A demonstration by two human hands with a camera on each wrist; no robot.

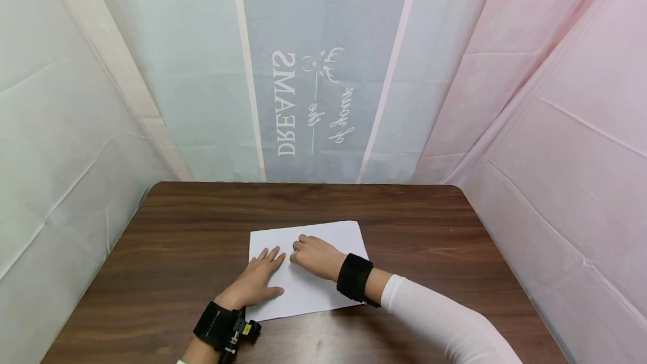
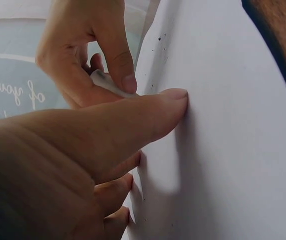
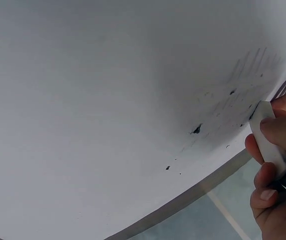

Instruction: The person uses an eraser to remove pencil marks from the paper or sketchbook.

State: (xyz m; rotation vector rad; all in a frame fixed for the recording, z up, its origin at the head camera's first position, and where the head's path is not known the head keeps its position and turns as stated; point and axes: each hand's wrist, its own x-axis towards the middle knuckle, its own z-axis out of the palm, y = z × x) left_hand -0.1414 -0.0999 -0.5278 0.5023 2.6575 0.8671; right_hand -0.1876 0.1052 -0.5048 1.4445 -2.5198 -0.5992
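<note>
The right hand (image 1: 315, 257) pinches a white eraser (image 3: 270, 142) against a paper sheet (image 1: 336, 235), midway between the left and right edges of the worktop (image 1: 429, 229); the left hand (image 1: 260, 280) lies spread on it. Should that hand press too lightly, rubbing could drag or crease the sheet; dark crumbs (image 3: 197, 129) caught under the eraser might smear. Count: one eraser, one sheet, two hands, at least four crumbs.

Paper (image 1: 310, 291) white with grey strokes (image 3: 251, 65), blackish crumbs (image 3: 197, 128), eraser (image 3: 269, 142) white, table (image 1: 192, 251) dark brown wood grain, wristbands (image 1: 354, 278) black, sleeve (image 1: 445, 316) white, curtain (image 1: 323, 16) pale blue-grey, lettering (image 1: 285, 103) white
</note>
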